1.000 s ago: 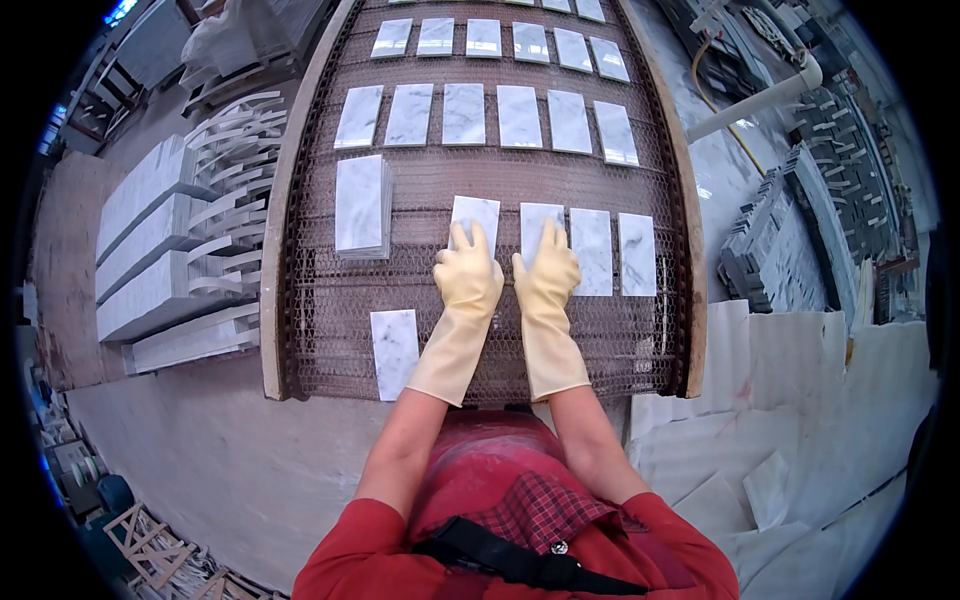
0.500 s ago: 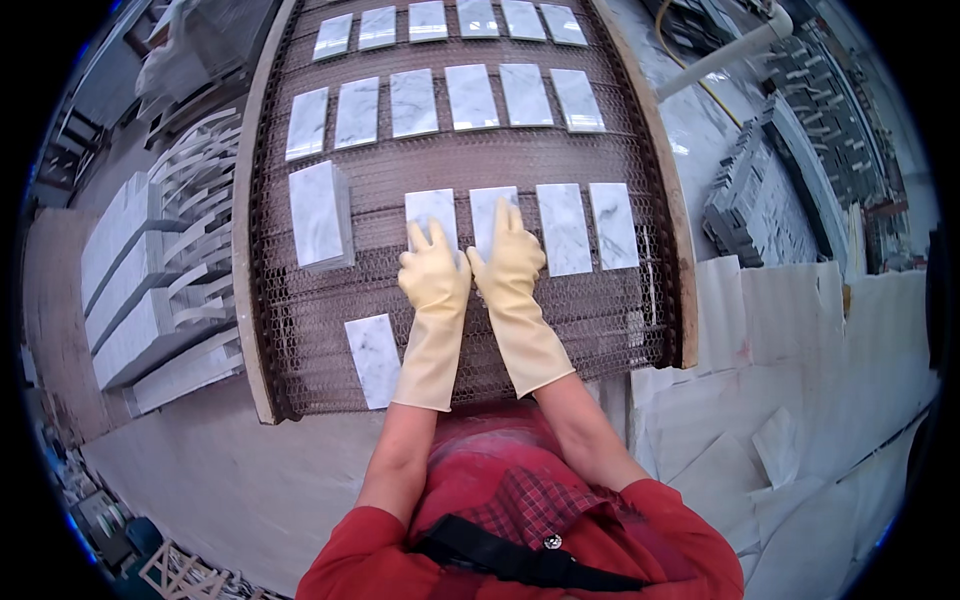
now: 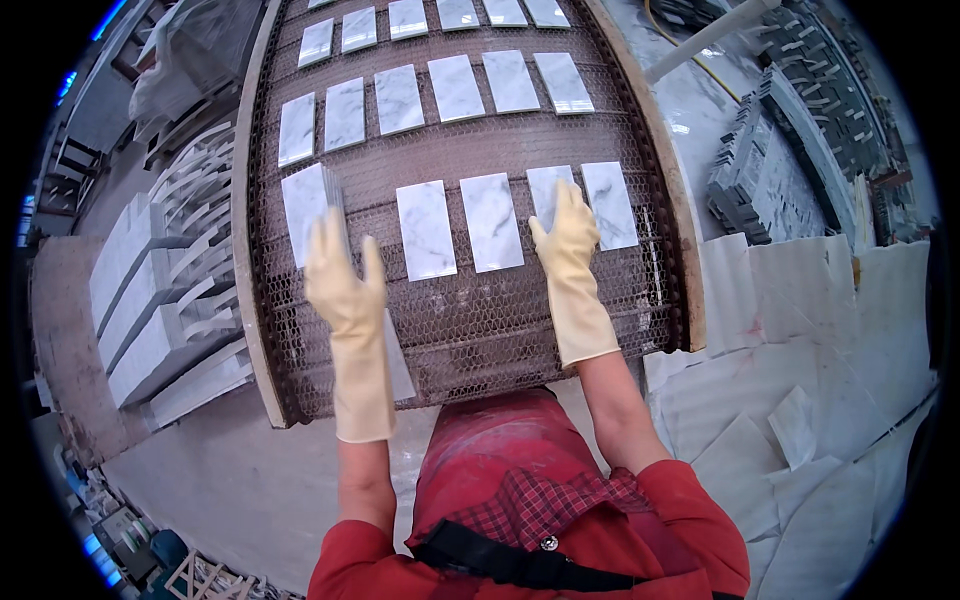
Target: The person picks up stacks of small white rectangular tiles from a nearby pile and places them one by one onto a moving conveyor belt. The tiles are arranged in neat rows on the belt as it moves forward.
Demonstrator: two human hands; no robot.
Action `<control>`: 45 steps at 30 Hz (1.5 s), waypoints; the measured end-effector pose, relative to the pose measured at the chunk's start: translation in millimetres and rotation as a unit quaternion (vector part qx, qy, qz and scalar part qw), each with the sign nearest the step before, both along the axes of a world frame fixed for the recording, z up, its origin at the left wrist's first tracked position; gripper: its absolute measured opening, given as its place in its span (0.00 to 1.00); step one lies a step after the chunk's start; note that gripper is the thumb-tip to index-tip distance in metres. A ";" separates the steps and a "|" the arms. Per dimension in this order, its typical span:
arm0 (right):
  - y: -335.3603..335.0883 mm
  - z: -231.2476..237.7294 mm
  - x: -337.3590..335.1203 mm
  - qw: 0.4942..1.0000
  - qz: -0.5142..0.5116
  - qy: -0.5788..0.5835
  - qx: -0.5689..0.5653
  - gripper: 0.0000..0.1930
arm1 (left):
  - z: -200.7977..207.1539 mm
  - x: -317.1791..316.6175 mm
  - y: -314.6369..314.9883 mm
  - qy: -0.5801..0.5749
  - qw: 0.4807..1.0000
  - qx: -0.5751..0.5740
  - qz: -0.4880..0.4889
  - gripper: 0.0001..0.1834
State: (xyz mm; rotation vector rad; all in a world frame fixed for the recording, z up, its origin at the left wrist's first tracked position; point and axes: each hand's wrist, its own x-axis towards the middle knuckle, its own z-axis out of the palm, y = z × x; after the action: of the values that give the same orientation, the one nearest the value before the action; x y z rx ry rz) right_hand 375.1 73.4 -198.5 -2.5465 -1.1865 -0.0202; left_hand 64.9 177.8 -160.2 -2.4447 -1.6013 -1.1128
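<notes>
White grey-veined marble tiles lie in rows on a wire-mesh conveyor belt (image 3: pixel 470 350). My left hand (image 3: pixel 345 280), in a cream rubber glove, is at the near side of a stack of tiles (image 3: pixel 308 205); its fingers stretch forward with the thumb apart, slightly blurred, and I cannot tell whether they touch it. My gloved right hand (image 3: pixel 568 235) rests its fingertips on a tile (image 3: pixel 543 188) in the nearest row, thumb spread to the left. Two tiles lie between my hands, and a last tile (image 3: pixel 610 205) is to the right. My left forearm partly covers a loose tile (image 3: pixel 399 365).
Wooden rails (image 3: pixel 690 250) edge the belt on both sides. Stacked pale slabs with strips between them (image 3: pixel 165 310) stand at left. Grey mosaic-like sheets (image 3: pixel 765 165) lie at right, with white sheeting (image 3: pixel 780 370) below them. A pipe (image 3: pixel 710 42) crosses at upper right.
My left hand has left its tile and moved left to the stack. The right hand has shifted right onto the neighbouring tile. The tile rows sit slightly farther up in view.
</notes>
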 end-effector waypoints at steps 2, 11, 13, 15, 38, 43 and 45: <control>1.3 -6.6 3.1 1.000 0.004 -0.001 -0.008 0.43 | 3.4 -15.0 23.8 0.032 0.998 0.005 0.061 0.37; 6.4 -3.3 -1.9 0.998 0.020 -0.013 -0.056 0.45 | -4.6 0.3 77.2 0.151 0.926 -0.283 0.201 0.53; 1.2 4.3 -2.4 0.999 0.035 -0.005 -0.023 0.42 | -3.5 7.0 75.9 0.151 0.915 -0.304 0.217 0.54; -9.2 14.7 -3.6 0.999 0.044 0.008 0.023 0.39 | -1.7 6.6 81.6 0.122 0.915 -0.315 0.221 0.55; -95.7 63.5 -174.6 0.599 0.125 0.790 0.037 0.40 | 15.7 -37.5 -120.3 -0.397 0.823 -0.401 -0.062 0.61; -114.6 44.4 -181.7 0.636 0.051 0.770 0.032 0.33 | 4.3 -13.3 -187.7 -0.189 0.925 -0.316 -0.091 0.51; -125.0 46.1 -178.7 0.602 0.034 0.797 0.029 0.33 | 4.8 -16.9 -202.2 -0.170 0.929 -0.315 -0.093 0.49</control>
State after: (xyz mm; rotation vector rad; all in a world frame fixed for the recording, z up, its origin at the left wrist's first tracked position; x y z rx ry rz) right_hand 196.5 -51.7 -152.3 -1.2924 -0.3679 1.7297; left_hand 48.0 -24.3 -155.4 -2.9739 -2.1464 -1.2580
